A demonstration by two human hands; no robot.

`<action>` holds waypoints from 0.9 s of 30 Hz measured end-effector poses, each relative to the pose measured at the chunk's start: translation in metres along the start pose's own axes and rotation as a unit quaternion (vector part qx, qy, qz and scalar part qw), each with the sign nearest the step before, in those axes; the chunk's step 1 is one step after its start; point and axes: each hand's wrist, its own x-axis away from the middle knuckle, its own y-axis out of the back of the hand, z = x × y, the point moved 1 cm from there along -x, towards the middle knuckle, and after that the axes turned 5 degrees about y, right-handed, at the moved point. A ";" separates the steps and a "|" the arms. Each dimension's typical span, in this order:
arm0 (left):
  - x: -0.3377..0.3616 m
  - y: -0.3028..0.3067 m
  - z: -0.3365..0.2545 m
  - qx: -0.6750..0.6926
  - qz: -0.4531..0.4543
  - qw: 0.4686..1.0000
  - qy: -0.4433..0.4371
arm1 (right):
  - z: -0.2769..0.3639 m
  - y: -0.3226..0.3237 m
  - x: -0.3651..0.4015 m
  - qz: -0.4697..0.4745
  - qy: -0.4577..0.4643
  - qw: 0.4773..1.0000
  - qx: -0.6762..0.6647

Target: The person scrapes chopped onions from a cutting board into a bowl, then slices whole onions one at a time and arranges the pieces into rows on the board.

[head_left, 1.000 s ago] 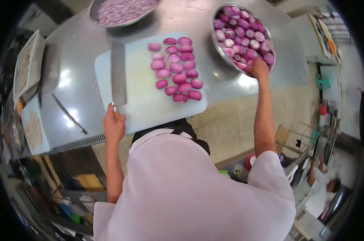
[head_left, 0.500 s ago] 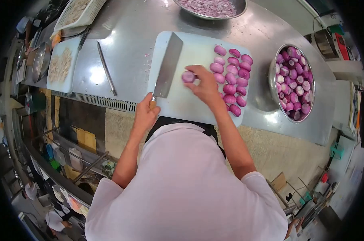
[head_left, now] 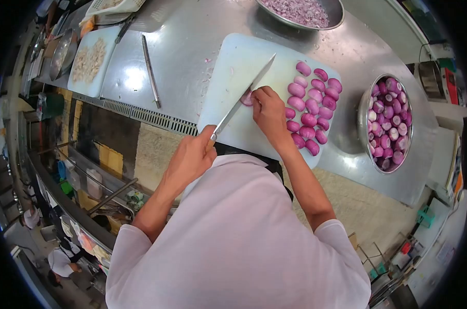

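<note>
My left hand is wrapped round the wooden handle of a cleaver, whose broad blade stands nearly edge-on over the white cutting board. On the board, the bent fingers of my right hand pinch a purple onion, partly hidden behind the fingertips and the blade. The blade runs right along this onion. Peeled onion halves lie in rows on the right side of the board, close beside my right hand.
To the right stands a metal bowl full of peeled onions. Another bowl at the back holds chopped onion. On the steel table lie a metal rod and, farther left, a second board with pale chopped pieces.
The cleaver has swung from lying nearly flat on the left to edge-on at the onion. My right hand has turned, fingers curled down over the onion. The whole view has shifted slightly.
</note>
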 end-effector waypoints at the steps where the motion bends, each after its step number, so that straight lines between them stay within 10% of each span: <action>1: 0.001 0.000 0.000 -0.012 0.019 1.000 0.006 | 0.000 -0.001 0.000 -0.006 0.012 1.000 0.017; 27: -0.046 -0.027 0.006 0.034 -0.054 0.998 -0.017 | 0.015 -0.015 0.019 0.086 0.011 0.996 0.004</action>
